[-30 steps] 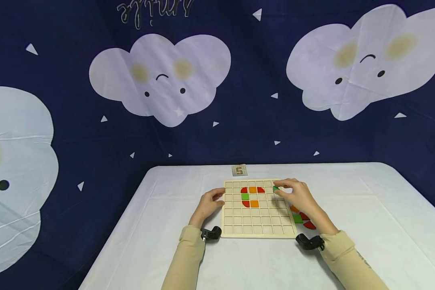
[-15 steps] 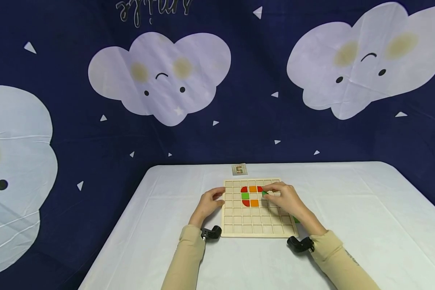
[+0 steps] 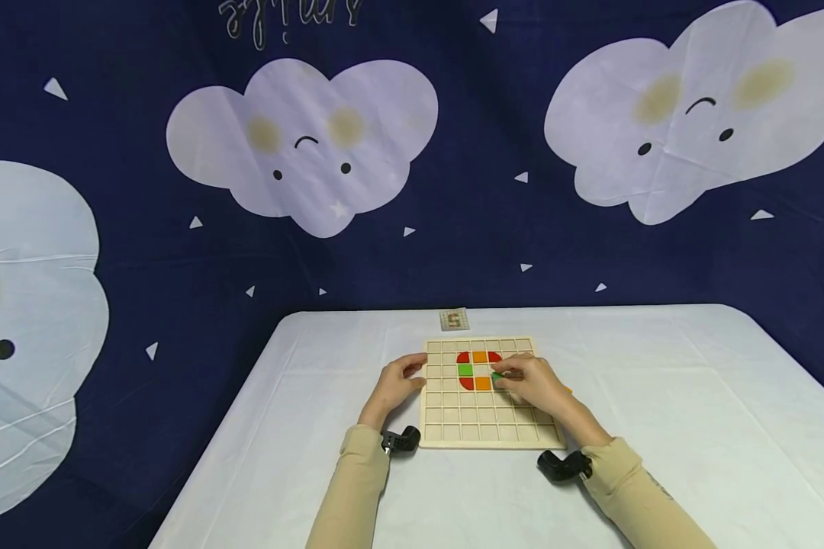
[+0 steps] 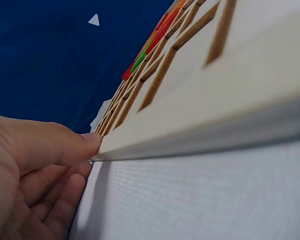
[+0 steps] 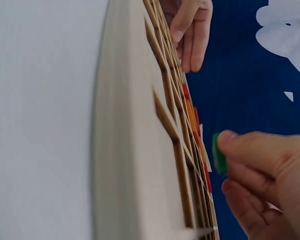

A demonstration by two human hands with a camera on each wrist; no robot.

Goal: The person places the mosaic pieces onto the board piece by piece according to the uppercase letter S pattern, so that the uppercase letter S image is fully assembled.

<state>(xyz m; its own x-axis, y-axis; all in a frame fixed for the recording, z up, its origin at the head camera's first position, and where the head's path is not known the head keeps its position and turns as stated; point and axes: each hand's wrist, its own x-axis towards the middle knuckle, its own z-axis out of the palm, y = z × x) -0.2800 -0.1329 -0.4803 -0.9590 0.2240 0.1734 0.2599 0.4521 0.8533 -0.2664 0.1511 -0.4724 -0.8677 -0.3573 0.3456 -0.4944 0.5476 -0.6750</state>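
A pale wooden grid board (image 3: 453,419) lies on the table. Red, orange and green tiles, such as the orange square tile (image 3: 479,357) and green square tile (image 3: 465,370), sit in its upper cells. My left hand (image 3: 393,387) rests against the board's left edge, thumb and fingers touching its side, as the left wrist view (image 4: 40,165) also shows. Over the cells right of the lower orange tile (image 3: 483,383), my right hand (image 3: 534,383) pinches a green tile (image 5: 219,154) between thumb and fingers. In the right wrist view the tile is held above the board; its full outline is partly hidden.
A small card (image 3: 455,319) with a grid pattern lies behind the board. An orange tile (image 3: 568,390) peeks out beyond the right forearm, which hides other loose pieces. A white cloth covers the table (image 3: 693,396); a dark blue cloud-printed curtain (image 3: 481,259) hangs behind it.
My right hand has carried the green tile leftward and toward me, from the board's upper right to beside the lower orange tile. The left hand has stayed at the board's edge.
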